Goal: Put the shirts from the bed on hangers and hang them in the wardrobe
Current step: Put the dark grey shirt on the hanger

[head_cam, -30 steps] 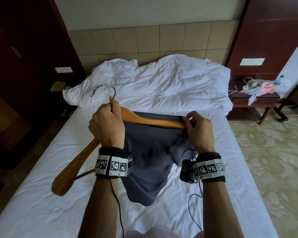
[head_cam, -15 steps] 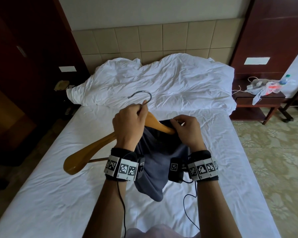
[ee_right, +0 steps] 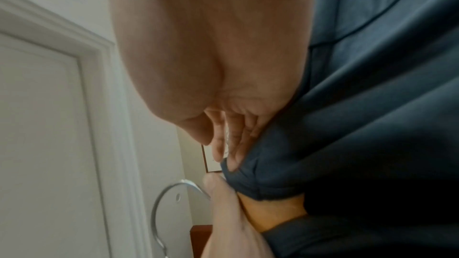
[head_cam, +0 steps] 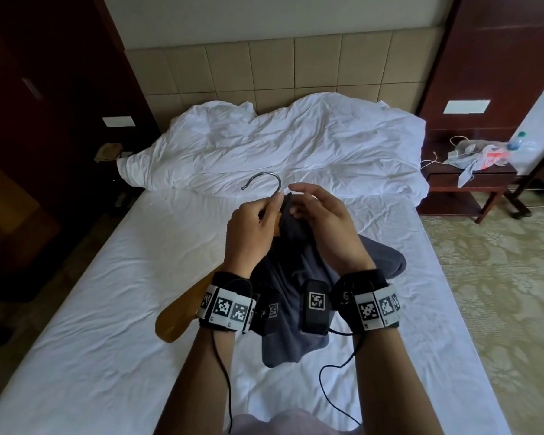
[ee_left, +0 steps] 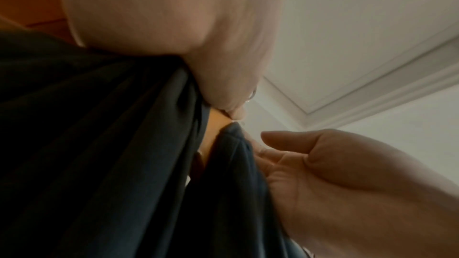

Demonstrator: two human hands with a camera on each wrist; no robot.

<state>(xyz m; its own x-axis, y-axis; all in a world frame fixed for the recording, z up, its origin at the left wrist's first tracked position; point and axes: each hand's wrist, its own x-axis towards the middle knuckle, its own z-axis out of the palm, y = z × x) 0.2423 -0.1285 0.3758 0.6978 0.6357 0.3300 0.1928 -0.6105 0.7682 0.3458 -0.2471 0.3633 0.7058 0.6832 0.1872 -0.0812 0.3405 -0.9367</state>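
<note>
Gripping hanger (head_cam: pixel 182 312) neck, left hand (head_cam: pixel 252 233) pins shirt (head_cam: pixel 296 284); right hand (head_cam: pixel 324 227) (fingers relaxed, touching collar) sits just right of hook (head_cam: pixel 264 180).

Bare sheet (head_cam: pixel 113 309) left, right of hands; rumpled duvet (head_cam: pixel 296 152) blocks bed head.
</note>
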